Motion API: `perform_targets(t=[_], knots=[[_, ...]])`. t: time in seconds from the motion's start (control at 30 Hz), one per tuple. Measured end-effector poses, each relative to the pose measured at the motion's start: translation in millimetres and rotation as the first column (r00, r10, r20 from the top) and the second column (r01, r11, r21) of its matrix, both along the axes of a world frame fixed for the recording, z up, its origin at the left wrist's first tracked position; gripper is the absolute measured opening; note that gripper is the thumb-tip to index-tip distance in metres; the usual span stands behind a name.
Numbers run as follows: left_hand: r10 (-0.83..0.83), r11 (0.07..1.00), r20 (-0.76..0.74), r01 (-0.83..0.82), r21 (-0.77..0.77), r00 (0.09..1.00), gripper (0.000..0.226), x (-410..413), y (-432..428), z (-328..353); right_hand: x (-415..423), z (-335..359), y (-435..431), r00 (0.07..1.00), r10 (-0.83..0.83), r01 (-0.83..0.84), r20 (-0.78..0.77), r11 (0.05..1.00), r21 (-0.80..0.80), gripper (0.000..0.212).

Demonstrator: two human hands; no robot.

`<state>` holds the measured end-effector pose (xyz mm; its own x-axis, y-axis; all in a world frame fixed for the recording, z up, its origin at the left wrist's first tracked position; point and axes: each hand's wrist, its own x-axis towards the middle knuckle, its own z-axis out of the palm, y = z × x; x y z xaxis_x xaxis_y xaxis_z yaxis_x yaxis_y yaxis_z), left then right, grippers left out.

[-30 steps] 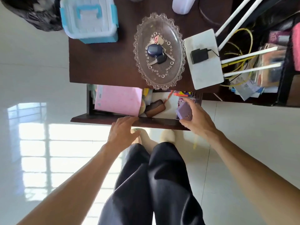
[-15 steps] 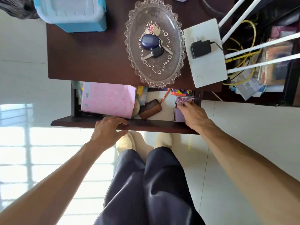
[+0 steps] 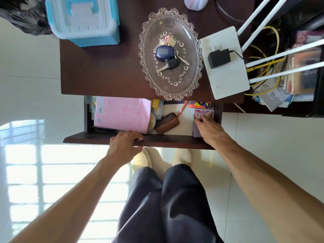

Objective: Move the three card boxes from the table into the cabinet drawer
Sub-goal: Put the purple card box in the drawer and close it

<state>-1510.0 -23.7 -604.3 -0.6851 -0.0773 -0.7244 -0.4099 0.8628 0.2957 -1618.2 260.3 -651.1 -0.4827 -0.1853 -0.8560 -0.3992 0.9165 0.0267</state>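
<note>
The dark wooden cabinet's drawer (image 3: 84,139) is pulled out below the table top (image 3: 105,71). Three card boxes lie at the drawer's right end: a red and black one (image 3: 199,104) at the back, a pink-purple one (image 3: 208,113) in front of it, and a plain purple one (image 3: 196,132) nearest me. My right hand (image 3: 210,130) lies flat over the purple box, its fingertips touching the pink-purple box. My left hand (image 3: 124,146) curls over the drawer's front edge.
The drawer also holds a pink folder (image 3: 122,114), a brown pouch (image 3: 166,123) and a pencil (image 3: 182,109). On the table top stand a glass dish (image 3: 149,50) with keys, a blue-and-white plastic box (image 3: 84,20) and a white router (image 3: 226,76). A cluttered shelf is at the right.
My right hand carried the purple box from above the drawer's front edge down into the drawer's right end and now rests flat on it. My left hand stayed on the drawer front.
</note>
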Motion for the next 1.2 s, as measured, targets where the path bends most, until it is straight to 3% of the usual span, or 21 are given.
perform_targets(t=[0.57, 0.63, 0.7, 0.8, 0.9, 0.97, 1.03, 1.13, 1.2], knots=[[0.060, 0.998, 0.006, -0.060, 0.028, 0.998, 0.031, 1, 3, 8, 7, 12, 11, 0.993, -0.121, 0.121, 0.012, 0.992, -0.039, 0.061], [0.071, 0.996, 0.022, -0.072, 0.053, 0.997, 0.033, 2, 3, 12, 11, 17, 15, 0.984, -0.178, 0.179, 0.011, 0.982, -0.059, 0.061], [0.160, 0.982, 0.042, -0.163, 0.097, 0.986, 0.035, 4, 3, 19, 17, 23, 19, 0.941, -0.335, 0.339, 0.057, 0.934, -0.109, 0.053], [0.532, 0.831, 0.036, -0.530, 0.169, 0.846, 0.027, 4, -3, 32, 36, 41, 18, 0.729, -0.667, 0.683, 0.153, 0.694, -0.228, 0.041], [0.802, 0.588, -0.024, -0.782, 0.206, 0.597, 0.024, 9, -14, 42, 58, 61, 15, 0.481, -0.854, 0.830, 0.197, 0.371, -0.417, 0.027], [0.881, 0.463, -0.008, -0.860, 0.215, 0.472, 0.026, 18, -22, 44, 73, 72, 12, 0.252, -0.936, 0.877, 0.247, 0.113, -0.467, 0.011], [0.945, 0.301, 0.068, -0.931, 0.207, 0.320, 0.027, 29, -27, 43, 89, 77, 10, -0.014, -0.960, 0.900, 0.279, -0.134, -0.415, 0.007], [0.960, -0.134, 0.265, -0.978, 0.159, -0.088, 0.026, 34, -33, 41, 109, 74, 11, -0.404, -0.850, 0.847, 0.338, -0.487, -0.212, 0.026], [0.905, -0.323, 0.333, -0.936, 0.139, -0.263, 0.030, 35, -35, 39, 115, 70, 13, -0.592, -0.707, 0.731, 0.388, -0.673, -0.110, 0.033]])
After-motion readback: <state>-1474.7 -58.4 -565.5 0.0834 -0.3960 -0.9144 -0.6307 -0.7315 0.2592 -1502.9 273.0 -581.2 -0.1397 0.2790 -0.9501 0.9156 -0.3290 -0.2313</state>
